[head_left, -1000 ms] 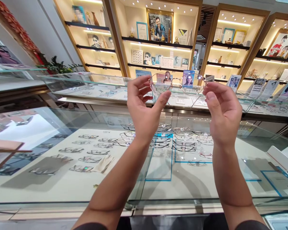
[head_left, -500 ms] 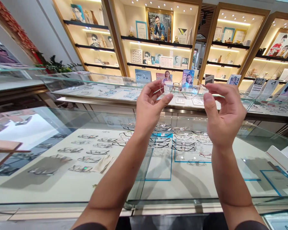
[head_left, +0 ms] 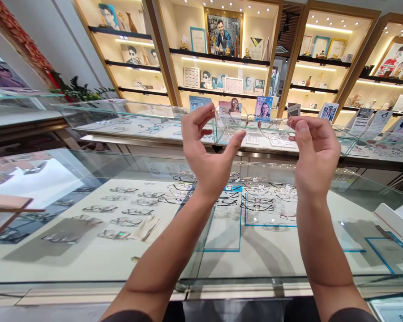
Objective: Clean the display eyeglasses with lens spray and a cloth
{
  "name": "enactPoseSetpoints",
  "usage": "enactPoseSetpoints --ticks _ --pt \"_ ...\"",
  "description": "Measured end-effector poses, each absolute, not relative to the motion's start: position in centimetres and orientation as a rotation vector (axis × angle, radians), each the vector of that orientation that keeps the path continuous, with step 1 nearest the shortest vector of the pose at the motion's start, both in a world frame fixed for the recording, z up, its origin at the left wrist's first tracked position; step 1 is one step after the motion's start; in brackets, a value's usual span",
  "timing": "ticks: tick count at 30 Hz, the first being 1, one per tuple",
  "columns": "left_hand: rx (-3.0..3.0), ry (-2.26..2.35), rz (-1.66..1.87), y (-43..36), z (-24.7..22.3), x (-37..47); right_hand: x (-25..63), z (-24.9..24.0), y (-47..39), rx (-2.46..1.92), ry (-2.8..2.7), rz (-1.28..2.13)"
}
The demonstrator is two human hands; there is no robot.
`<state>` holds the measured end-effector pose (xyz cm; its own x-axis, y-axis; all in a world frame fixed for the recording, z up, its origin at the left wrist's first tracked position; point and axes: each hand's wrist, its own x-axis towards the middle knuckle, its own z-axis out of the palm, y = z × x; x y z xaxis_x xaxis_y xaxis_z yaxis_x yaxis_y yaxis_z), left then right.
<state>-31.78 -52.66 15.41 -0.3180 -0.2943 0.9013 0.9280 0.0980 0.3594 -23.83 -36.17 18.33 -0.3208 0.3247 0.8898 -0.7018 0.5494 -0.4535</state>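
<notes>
My hands part around a pair of glasses (head_left: 246, 120) raised above the display case (head_left: 87, 264): the right hand (head_left: 315, 161) pinches one side in its fingertips, while the left hand (head_left: 210, 167) has fingertips at the opposite rim, thumb apart, its grip impossible to confirm. Beyond, a poster (head_left: 221, 38) reads "HOYA"; lettering on the blue card (head_left: 263, 108) is too small to read.
</notes>
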Motion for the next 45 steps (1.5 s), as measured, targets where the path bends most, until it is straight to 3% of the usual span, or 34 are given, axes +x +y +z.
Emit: enactPoseSetpoints --ticks 16,25,39,45 --pt "-0.633 -1.308 -1.212 -52.6 15.4 -30.4 -24.1 18.4 -35.5 0.348 -1.606 1.369" --pt "-0.696 -1.320 -1.247 -52.8 15.2 -30.9 -24.0 18.5 -35.5 0.310 -1.595 1.430" --pt "-0.728 -1.347 -1.270 -53.0 15.1 -31.5 -23.7 18.7 -35.8 0.255 -1.571 1.364" --pt "-0.869 -1.336 -1.392 -52.8 15.1 -33.1 -22.5 18.6 -37.2 0.264 -1.517 1.048"
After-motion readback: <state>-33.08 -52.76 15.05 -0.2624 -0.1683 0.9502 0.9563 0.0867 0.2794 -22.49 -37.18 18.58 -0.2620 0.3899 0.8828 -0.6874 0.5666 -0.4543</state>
